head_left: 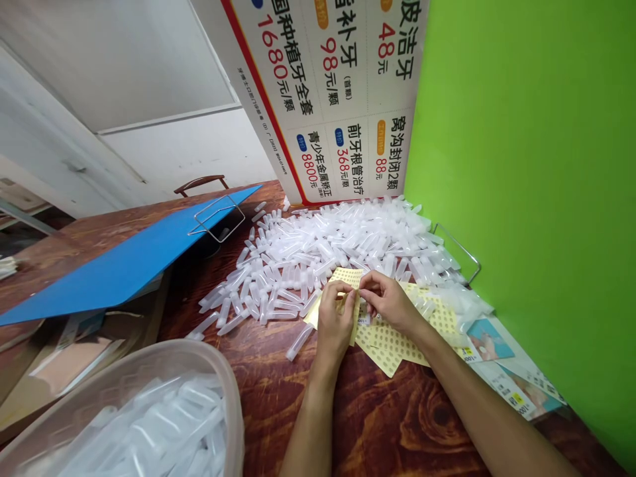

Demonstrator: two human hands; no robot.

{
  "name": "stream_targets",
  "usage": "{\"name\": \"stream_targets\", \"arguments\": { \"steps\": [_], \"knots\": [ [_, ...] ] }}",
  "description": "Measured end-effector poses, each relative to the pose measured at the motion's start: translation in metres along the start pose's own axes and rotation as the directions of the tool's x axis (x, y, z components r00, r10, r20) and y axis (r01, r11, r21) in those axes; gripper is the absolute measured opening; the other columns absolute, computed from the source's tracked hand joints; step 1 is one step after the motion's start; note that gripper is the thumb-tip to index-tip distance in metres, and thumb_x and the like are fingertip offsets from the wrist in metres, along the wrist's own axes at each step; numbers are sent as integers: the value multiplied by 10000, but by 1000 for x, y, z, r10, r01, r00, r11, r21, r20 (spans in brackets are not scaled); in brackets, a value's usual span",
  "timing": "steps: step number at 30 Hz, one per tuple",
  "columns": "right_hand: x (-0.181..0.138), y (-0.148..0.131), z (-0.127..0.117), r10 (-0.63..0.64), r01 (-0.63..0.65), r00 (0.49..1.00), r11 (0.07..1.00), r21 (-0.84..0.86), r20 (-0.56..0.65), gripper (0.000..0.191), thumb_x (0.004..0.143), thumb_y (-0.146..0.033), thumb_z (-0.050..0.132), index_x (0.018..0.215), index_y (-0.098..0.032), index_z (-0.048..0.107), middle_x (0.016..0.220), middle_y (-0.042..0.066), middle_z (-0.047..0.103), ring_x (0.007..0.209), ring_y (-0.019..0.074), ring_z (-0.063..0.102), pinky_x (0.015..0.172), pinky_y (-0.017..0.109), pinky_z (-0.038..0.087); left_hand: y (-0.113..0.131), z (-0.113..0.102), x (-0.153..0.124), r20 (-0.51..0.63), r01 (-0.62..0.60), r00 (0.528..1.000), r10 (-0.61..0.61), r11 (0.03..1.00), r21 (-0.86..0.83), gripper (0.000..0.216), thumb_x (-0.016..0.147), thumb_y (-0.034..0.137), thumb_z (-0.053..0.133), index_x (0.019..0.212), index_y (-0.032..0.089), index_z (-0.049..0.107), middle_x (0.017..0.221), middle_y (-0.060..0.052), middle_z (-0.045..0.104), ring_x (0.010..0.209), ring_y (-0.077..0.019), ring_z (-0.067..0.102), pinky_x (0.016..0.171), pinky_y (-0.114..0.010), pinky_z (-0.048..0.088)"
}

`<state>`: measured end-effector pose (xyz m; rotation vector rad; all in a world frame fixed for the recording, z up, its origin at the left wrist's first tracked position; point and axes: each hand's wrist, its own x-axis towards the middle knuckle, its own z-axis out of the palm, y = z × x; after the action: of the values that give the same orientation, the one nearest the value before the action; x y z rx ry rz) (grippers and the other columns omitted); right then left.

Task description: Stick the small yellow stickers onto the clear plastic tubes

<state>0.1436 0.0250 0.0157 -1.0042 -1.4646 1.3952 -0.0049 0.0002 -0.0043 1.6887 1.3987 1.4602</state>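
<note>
My left hand (336,319) is closed, thumb and fingers pinched on a yellow sticker sheet (346,275) printed with rows of small marks. Close against it, my right hand (386,302) pinches at the sheet's edge; what lies between its fingertips is too small to make out. Under and beside my right hand lie more yellow sticker sheets (385,358), overlapping on the table. Just beyond both hands spreads a large heap of small translucent plastic tubes (318,242), some capped. One loose tube (299,342) rests to the left of my left wrist.
A translucent plastic tub (233,397) full of similar tubes stands at the front left. Behind it are a blue board (124,258) and a wire stand (218,218). A printed price board (342,99) rises at the back; a green wall (536,165) borders the right, beside printed cards (517,391).
</note>
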Motion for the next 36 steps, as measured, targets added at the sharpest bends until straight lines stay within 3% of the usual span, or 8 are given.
{"name": "stream_targets", "arguments": {
  "steps": [10,16,24,36],
  "knots": [
    [-1,0,1,-13,13,1000,1000,4,4,152,876,-353,638,874,-216,573,704,-30,600,536,128,546,505,260,474,1,1,-2,62,-40,997,38,998,40,67,979,245,522,943,203,561,1056,-77,557,1025,-206,563,872,-343,482],
    [0,2,1,-18,18,1000,1000,11,1,151,864,-352,645,862,-219,574,682,-37,588,536,128,545,499,253,470,-2,1,-1,-2,-24,1000,24,999,23,56,946,256,585,967,204,583,1058,-72,558,1046,-209,568,882,-339,493],
    [1,8,0,-52,52,998,999,-12,23,66,874,-289,605,865,-228,582,669,-48,573,530,122,534,508,249,468,2,-1,0,23,-1,1000,0,1000,14,65,952,265,578,937,203,588,1027,-67,565,1009,-202,580,845,-326,501],
    [-1,1,3,-40,40,999,999,-37,-9,128,877,-337,617,866,-213,590,704,-25,607,532,128,551,506,256,472,2,0,0,35,5,999,-5,1000,7,90,955,283,564,914,204,570,1037,-68,546,1026,-204,560,867,-331,504]
  ]
}}
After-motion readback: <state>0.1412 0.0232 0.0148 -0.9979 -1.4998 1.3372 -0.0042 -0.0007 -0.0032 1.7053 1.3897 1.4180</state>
